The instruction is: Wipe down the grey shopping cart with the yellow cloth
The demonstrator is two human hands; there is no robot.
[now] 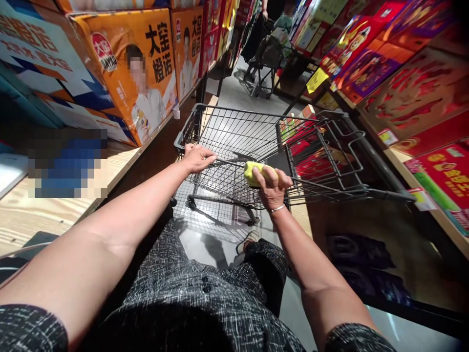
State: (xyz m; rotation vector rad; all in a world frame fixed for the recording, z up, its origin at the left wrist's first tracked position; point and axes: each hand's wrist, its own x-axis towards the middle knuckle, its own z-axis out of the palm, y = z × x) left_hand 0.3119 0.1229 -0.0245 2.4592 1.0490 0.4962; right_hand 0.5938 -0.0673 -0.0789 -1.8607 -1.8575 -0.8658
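A black wire shopping cart [234, 128] stands in front of me in a store aisle, its basket bare. My left hand [198, 158] is closed over the near rim of the cart at its left corner. My right hand [271, 188] is wrapped round a yellow cloth [253, 172] and pressed on the cart's handle bar at the right. A thin bracelet sits on my right wrist.
Orange and blue printed boxes [146, 68] are stacked on a wooden shelf at the left. Red gift boxes [414, 88] fill the shelves at the right. Farther down the aisle a person stands beside another cart [264, 63]. The grey floor runs between the shelves.
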